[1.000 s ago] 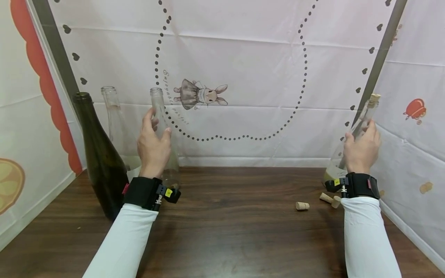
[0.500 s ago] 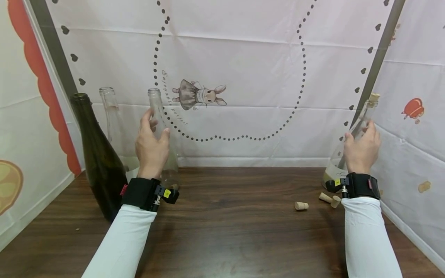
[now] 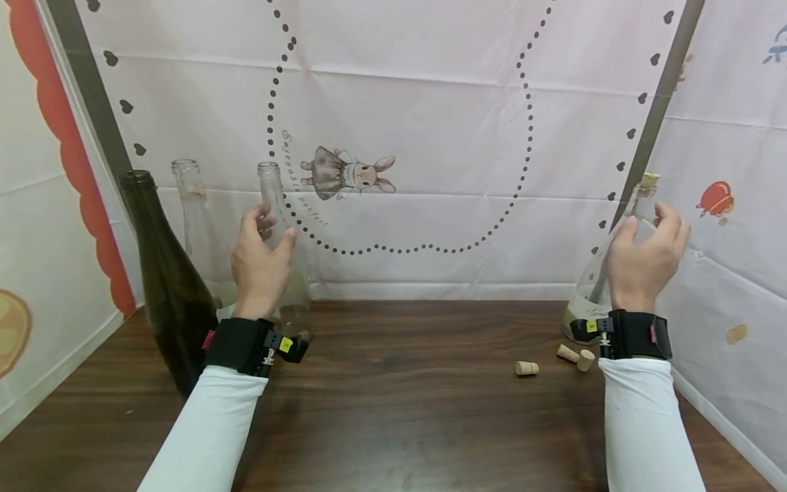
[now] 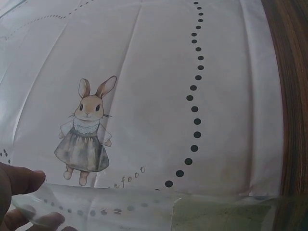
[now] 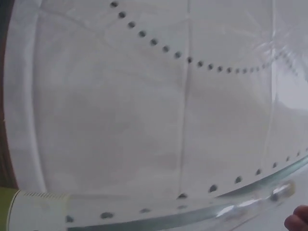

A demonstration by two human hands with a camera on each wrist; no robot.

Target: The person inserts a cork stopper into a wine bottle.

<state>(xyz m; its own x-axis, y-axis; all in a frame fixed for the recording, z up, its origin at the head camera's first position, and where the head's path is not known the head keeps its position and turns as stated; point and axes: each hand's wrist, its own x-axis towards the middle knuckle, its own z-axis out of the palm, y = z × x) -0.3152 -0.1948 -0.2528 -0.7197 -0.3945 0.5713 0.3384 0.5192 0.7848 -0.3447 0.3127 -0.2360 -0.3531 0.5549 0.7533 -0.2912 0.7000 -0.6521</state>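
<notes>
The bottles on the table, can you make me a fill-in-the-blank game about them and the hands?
1. The left hand grips a clear bottle with no ____ in its mouth.
2. The bottle by the right hand has a ____ in its top.
3. The number of loose corks lying on the table is ____.
4. The bottle farthest left is dark ____.

Missing words: cork; cork; three; green

Your right hand (image 3: 642, 260) has let go of the corked bottle (image 3: 605, 273) at the right of the frame: the fingers that were wrapped round its neck are now spread and lifted off it. Your left hand (image 3: 258, 263) slid slightly lower-left with its clear bottle (image 3: 279, 239).
</notes>
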